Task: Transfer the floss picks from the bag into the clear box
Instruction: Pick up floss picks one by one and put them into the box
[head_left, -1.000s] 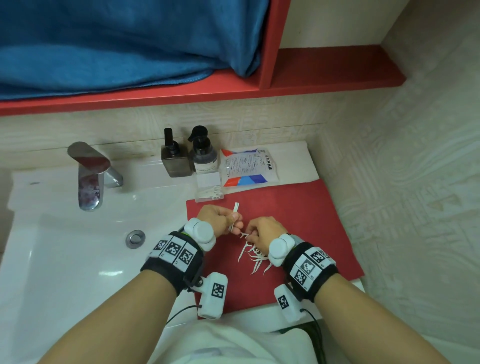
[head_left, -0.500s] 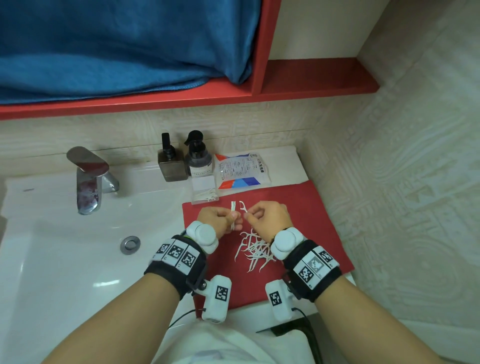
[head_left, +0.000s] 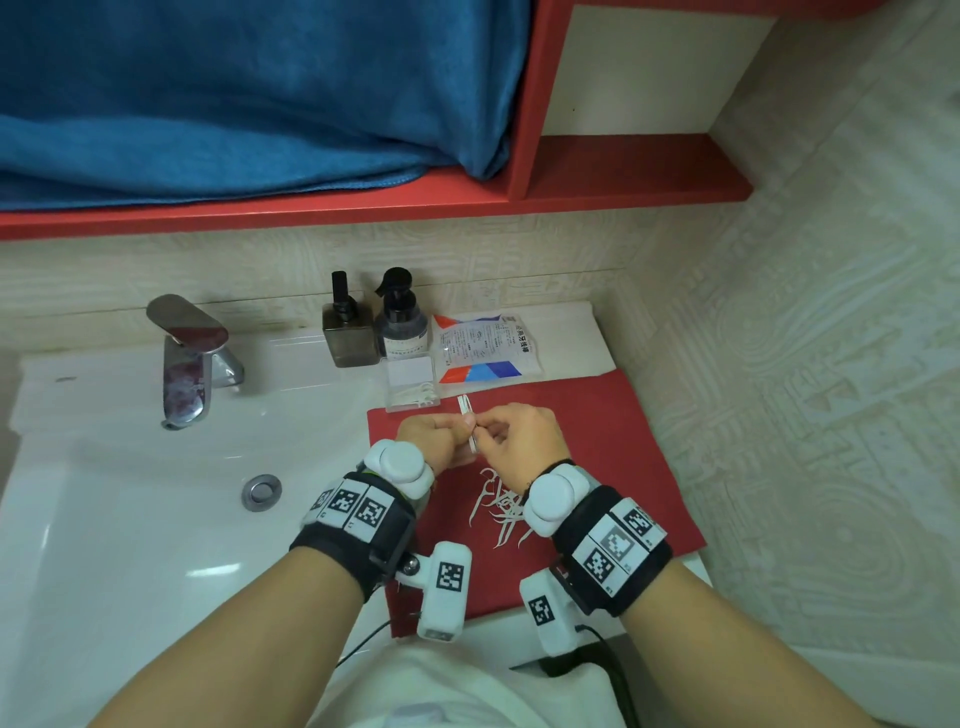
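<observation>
At lower centre, loose white plastic floss picks (head_left: 501, 512) lie on the red mat (head_left: 613, 457), untransferred. Above them, left hand (head_left: 434, 441) and right hand (head_left: 519, 441) both pinch a small bundle. Farther up, the clear plastic box (head_left: 412, 384) holds few; the printed bag (head_left: 485, 348) lies beside it.

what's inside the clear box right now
A few white floss picks lie at the near end of the clear box. Its far end shows only a pale white base.

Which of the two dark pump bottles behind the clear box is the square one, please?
The left bottle, nearer the faucet: it has flat sides and a straight pump. The other bottle, beside the bag, is round with a white label.
</observation>
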